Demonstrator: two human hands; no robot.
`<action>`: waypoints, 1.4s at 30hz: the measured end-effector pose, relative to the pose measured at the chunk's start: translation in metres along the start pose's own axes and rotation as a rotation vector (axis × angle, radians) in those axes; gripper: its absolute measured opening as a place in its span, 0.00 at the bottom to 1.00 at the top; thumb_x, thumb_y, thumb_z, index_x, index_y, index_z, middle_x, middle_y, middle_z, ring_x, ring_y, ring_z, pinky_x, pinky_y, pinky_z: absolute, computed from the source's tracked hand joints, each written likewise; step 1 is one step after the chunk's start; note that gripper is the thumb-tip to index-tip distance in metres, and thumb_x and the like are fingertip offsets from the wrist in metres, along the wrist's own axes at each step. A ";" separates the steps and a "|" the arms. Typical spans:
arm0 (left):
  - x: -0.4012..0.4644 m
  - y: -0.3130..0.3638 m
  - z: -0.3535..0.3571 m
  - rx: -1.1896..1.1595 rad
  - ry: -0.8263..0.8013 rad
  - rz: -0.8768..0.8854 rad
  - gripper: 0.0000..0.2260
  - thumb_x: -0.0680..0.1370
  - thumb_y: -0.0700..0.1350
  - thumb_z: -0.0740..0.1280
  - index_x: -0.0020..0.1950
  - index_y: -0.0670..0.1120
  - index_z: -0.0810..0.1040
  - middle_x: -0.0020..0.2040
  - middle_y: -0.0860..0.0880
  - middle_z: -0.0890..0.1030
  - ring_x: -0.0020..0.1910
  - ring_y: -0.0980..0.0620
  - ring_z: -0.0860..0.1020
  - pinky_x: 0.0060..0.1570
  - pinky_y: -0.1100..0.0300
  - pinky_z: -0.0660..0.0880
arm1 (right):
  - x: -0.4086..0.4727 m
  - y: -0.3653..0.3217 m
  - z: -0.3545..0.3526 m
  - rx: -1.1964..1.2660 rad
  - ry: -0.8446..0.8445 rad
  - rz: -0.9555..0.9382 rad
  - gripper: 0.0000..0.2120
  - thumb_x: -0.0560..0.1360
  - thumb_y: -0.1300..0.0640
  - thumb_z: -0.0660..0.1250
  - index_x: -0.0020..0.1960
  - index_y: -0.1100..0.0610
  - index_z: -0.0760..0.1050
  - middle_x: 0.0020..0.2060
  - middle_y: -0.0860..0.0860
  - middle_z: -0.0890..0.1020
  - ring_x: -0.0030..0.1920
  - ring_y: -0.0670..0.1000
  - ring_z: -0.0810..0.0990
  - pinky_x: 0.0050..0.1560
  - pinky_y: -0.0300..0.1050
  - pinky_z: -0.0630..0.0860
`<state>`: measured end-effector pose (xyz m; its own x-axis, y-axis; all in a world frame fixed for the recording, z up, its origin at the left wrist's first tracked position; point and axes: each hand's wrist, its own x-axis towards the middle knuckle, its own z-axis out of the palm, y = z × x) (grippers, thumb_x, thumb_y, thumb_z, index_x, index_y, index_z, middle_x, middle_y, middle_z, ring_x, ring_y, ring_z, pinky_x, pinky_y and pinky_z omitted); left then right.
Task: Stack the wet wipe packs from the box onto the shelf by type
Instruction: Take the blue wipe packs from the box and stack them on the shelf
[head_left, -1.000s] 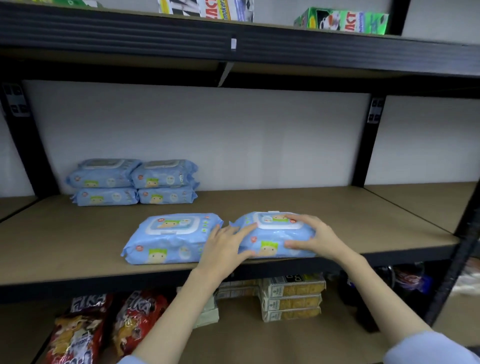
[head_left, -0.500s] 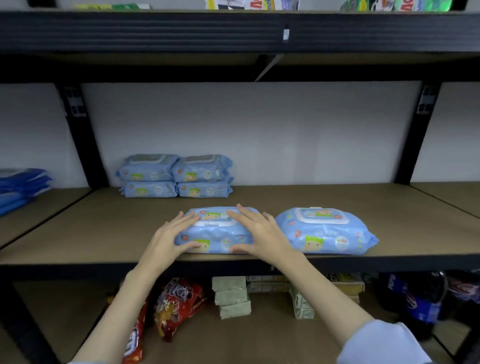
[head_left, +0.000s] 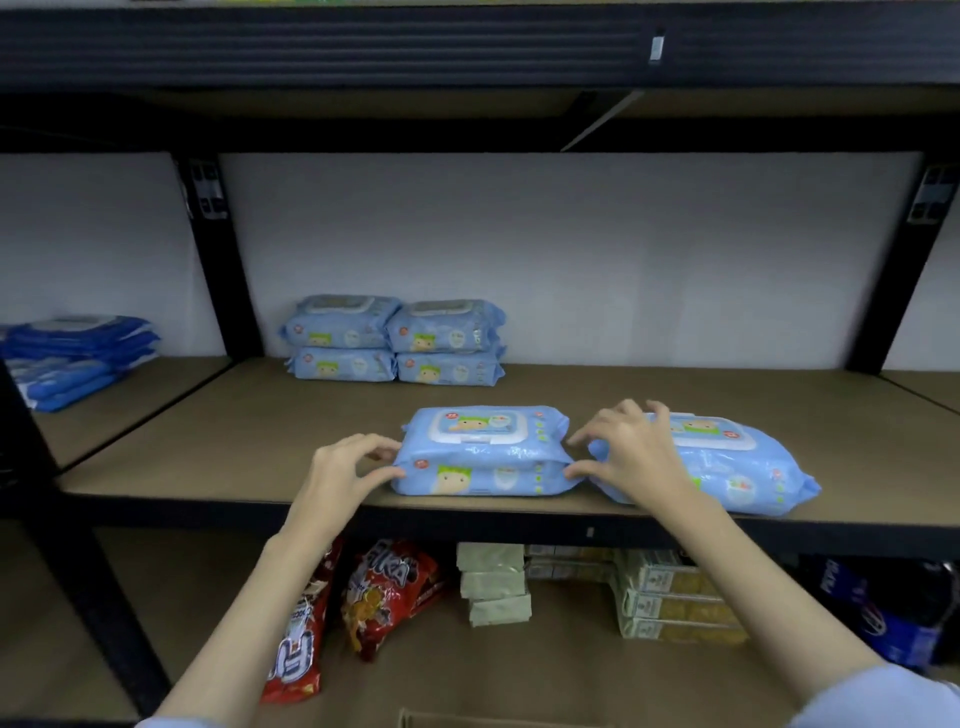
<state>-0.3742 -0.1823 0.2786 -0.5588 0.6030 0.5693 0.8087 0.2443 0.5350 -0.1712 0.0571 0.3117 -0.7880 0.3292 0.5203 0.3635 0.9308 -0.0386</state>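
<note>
A light blue wet wipe pack (head_left: 483, 457) lies flat near the front edge of the middle shelf (head_left: 208, 447). My left hand (head_left: 348, 467) pinches its left end between thumb and curled fingers. My right hand (head_left: 628, 452) holds its right end, thumb against the pack and fingers curled above it. A second identical pack (head_left: 737, 467) lies just to the right, partly behind my right hand. At the back of the shelf, two stacks of two matching packs (head_left: 395, 338) stand side by side against the wall.
Darker blue packs (head_left: 78, 358) are piled in the left bay beyond a black upright (head_left: 223, 270). Below are red snack bags (head_left: 384, 592), pale cartons (head_left: 493, 582), and dark bottles (head_left: 883, 613). A cardboard box edge (head_left: 467, 719) shows at the bottom.
My hands left the right pack, moved to the left one, and slid from its top to its two ends. The view shifted left and closer.
</note>
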 end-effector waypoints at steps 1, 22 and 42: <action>0.001 0.001 0.001 0.006 -0.009 -0.015 0.09 0.68 0.41 0.74 0.48 0.45 0.83 0.42 0.52 0.80 0.44 0.55 0.78 0.43 0.78 0.67 | -0.001 -0.003 0.000 -0.036 -0.018 0.021 0.13 0.58 0.46 0.79 0.38 0.52 0.83 0.40 0.48 0.83 0.47 0.55 0.78 0.59 0.64 0.64; 0.061 0.048 0.034 0.040 -0.294 -0.033 0.23 0.78 0.59 0.58 0.71 0.52 0.67 0.73 0.52 0.63 0.74 0.51 0.59 0.72 0.50 0.57 | 0.041 -0.051 0.014 0.411 -0.294 0.193 0.25 0.82 0.49 0.50 0.76 0.57 0.54 0.75 0.58 0.56 0.76 0.56 0.51 0.73 0.45 0.47; 0.048 0.150 0.126 -0.103 -0.183 0.193 0.14 0.79 0.49 0.60 0.62 0.46 0.75 0.61 0.50 0.75 0.61 0.50 0.73 0.59 0.62 0.63 | -0.049 0.098 -0.072 0.121 -0.291 0.372 0.24 0.69 0.64 0.62 0.59 0.41 0.76 0.75 0.43 0.56 0.76 0.50 0.47 0.70 0.64 0.38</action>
<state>-0.2564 -0.0213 0.3075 -0.3466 0.7602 0.5495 0.8688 0.0393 0.4936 -0.0610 0.1204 0.3437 -0.7281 0.6579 0.1924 0.6002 0.7475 -0.2847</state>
